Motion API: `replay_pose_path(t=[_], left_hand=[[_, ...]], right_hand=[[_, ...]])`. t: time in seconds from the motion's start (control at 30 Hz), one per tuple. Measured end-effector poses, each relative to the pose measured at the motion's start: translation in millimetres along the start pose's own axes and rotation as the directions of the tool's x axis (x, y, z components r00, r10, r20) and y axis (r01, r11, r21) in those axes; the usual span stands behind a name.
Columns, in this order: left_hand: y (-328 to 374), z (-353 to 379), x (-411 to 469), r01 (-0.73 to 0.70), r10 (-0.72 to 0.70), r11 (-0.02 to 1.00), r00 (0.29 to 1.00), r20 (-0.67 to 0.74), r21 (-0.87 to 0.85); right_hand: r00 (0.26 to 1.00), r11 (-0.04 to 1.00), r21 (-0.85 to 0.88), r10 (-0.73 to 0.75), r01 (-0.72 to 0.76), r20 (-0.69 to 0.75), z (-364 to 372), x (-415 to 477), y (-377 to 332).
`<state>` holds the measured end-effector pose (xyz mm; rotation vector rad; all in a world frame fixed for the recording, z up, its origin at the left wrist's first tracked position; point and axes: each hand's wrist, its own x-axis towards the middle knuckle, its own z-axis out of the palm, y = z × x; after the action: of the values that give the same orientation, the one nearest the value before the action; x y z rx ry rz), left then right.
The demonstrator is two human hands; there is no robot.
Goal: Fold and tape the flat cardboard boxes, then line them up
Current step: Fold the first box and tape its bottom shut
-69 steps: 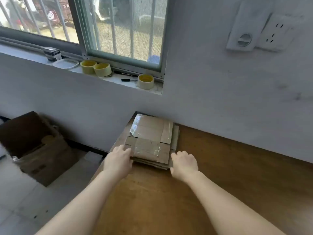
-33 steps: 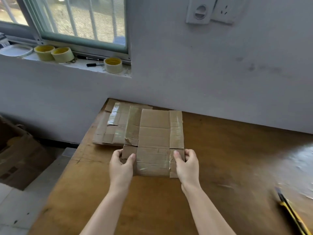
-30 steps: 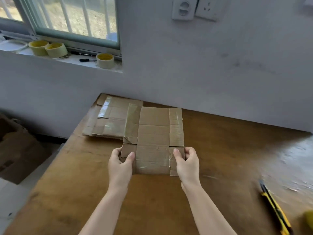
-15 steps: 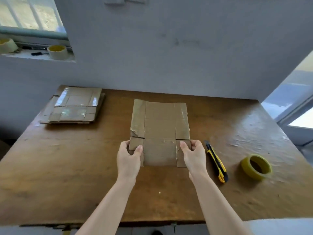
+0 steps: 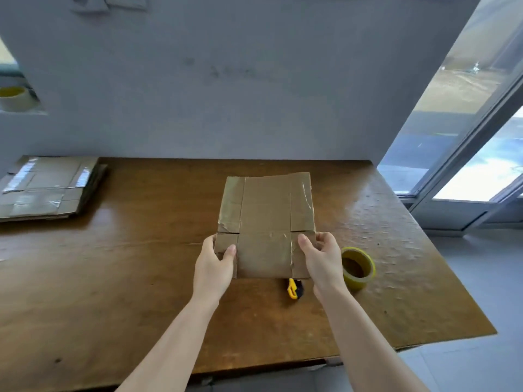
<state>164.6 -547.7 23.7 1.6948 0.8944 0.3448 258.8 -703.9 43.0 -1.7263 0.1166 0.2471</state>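
Carried rightward from the stack, the box now covers the knife; left hand and right hand pinch its near flaps beside the tape.

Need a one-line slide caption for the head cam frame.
Both hands, left and right, hold a flat cardboard box over the wooden table, beside a tape roll.

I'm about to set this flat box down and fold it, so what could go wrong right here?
The flat box, held by left hand and right hand, hides most of the yellow utility knife: pressing down may rock or snag on it. The tape roll sits close to the right hand and could get knocked away.
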Motion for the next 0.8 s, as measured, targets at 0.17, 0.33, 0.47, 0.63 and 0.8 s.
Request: replay_pose_path(t=[0.17,0.33,0.47,0.63,0.8], left_hand=[[20.6,82.4,-26.0,-0.093,0.097,0.976,0.995,-0.012,0.199],[59.6,149.9,-44.1,-0.171,0.145,0.981,0.961,0.234,0.094],[81.6,180.1,-30.9,-0.032,0.054,0.997,0.934,0.354,-0.068],[97.2,196.4,-3.0,0.072,0.019,0.976,0.912,0.409,-0.206],[102.1,205.9,24.0,0.182,-0.041,0.954,0.868,0.495,-0.239]], right_hand=[[0.996,0.993,-0.096,-0.064,0.07,0.056,-66.7,37.8,-11.7],[0.99,0.981,-0.136,-0.131,0.137,0.05,-99.1,65.1,-19.1],[0.982,0.977,-0.114,-0.175,0.182,0.071,-104.0,86.5,-26.7],[0.976,0.997,-0.021,-0.064,0.07,0.207,-97.9,119.1,-36.1],[0.97,0.996,-0.072,0.064,-0.049,0.234,-89.5,151.8,-35.4]])
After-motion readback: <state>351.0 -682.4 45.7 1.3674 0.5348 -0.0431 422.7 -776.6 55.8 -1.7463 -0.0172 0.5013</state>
